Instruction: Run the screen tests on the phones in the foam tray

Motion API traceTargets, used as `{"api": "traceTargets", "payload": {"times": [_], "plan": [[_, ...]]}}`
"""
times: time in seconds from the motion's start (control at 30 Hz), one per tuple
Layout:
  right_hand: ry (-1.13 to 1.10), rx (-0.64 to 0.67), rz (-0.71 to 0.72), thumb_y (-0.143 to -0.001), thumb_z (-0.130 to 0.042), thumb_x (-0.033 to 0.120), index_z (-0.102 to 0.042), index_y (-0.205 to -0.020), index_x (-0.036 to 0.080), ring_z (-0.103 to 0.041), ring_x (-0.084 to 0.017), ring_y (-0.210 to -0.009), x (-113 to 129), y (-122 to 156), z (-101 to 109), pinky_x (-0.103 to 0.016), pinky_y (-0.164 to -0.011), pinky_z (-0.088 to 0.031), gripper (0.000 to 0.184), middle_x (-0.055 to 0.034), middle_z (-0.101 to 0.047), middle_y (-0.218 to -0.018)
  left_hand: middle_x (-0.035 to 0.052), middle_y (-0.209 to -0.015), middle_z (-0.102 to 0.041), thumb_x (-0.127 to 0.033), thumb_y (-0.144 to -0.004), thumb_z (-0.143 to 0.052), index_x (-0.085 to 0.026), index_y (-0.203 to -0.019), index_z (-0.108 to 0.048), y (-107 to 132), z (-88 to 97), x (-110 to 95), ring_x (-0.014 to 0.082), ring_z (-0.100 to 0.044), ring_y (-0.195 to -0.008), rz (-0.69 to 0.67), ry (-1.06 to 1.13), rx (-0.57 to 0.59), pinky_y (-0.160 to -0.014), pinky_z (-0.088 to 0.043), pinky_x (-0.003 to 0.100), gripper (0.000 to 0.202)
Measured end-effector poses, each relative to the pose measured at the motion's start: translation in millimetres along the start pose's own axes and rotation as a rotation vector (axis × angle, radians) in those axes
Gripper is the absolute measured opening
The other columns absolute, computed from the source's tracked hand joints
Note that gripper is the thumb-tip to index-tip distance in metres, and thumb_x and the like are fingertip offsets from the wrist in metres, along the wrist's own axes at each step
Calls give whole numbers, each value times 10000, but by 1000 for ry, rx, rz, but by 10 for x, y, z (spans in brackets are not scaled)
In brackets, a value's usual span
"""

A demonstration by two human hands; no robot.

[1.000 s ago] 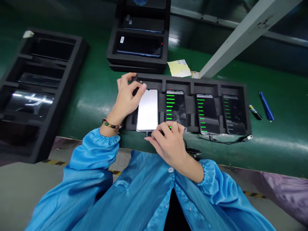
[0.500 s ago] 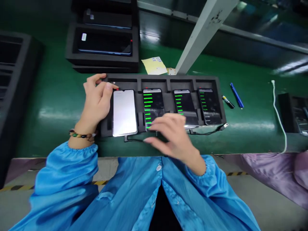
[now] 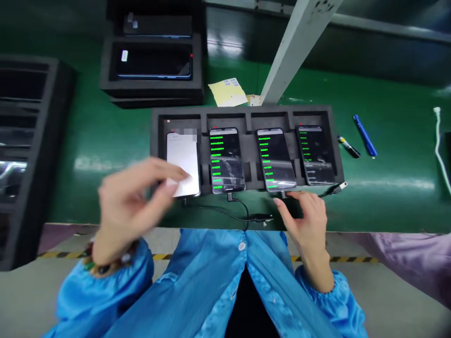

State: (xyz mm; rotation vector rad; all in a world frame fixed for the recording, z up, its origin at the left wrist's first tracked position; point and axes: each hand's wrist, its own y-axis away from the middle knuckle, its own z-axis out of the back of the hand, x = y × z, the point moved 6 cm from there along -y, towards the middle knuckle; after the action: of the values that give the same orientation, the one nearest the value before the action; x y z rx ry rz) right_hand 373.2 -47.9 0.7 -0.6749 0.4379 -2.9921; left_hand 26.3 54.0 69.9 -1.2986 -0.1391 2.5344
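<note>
Green bench [image 3: 105, 136]. Black foam tray [image 3: 243, 115] is the landmark, four slots, a phone in each. Bigger empty tray [image 3: 31, 141] well left of it; stacked trays [image 3: 151, 89] behind-left, dark phone [image 3: 153, 63] in the top one. Grey post [image 3: 292, 47] rises behind the tray, yellow note [image 3: 227, 93] at its foot. Blue pen [image 3: 364, 135] and a marker [image 3: 348, 146] right of the tray.

In the tray: white-screen phone [image 3: 183, 162] in the leftmost slot, next three show green text lines. Black cable [image 3: 243, 213] runs along the tray's front edge.

Left hand [image 3: 137, 202] in front of the tray's left end, blurred, fingers loosely apart, tips over the white phone's lower corner; can't tell if touching. Right hand [image 3: 306, 218] at the tray's front, under the third phone [image 3: 275, 157], fingers together at its cable plug [image 3: 283, 194]; grip not clear.
</note>
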Motion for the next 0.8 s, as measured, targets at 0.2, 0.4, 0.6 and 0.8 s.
{"api": "traceTargets", "payload": {"times": [0.2, 0.4, 0.6, 0.8], "plan": [[-118, -10, -12, -1074, -720, 373, -697, -991, 221, -565, -170, -703, -2, -102, -110, -332, -713, -469, 174, 19, -600, -757, 51, -1212, -831, -520, -1050, -731, -428, -1297, -804, 712, -765, -307, 253, -822, -974, 482, 679, 640, -870, -678, 434, 274], [-157, -59, 7, -1072, -702, 358, -751, -1004, 207, -559, -154, -643, 42, -57, -134, -318, -645, -461, 172, 25, -587, -704, 91, -1433, -741, -545, -1016, -789, -381, -1398, -752, 1045, -1123, -230, 224, -824, -1043, 845, 1283, 402, -966, -668, 382, 417], [-170, -280, -192, -1045, -714, 464, -838, -952, 226, -525, -151, -586, -388, 63, 542, -332, -592, -395, 284, -4, -670, -726, 127, -1240, -816, -614, -1004, -782, -274, -1345, -657, 1027, -1259, -192, 239, -852, -855, 969, 1386, 354, -775, -707, 346, 498], [35, -118, -402, -1165, -361, 574, -778, -1410, 192, -364, -167, -601, -1375, -696, 995, -352, -607, -307, 617, 42, -410, -670, 107, -1038, -850, -638, -971, -801, -246, -1387, -543, 912, -1176, -56, 248, -801, -593, 1010, 1094, 339, -513, -678, 330, 628]]}}
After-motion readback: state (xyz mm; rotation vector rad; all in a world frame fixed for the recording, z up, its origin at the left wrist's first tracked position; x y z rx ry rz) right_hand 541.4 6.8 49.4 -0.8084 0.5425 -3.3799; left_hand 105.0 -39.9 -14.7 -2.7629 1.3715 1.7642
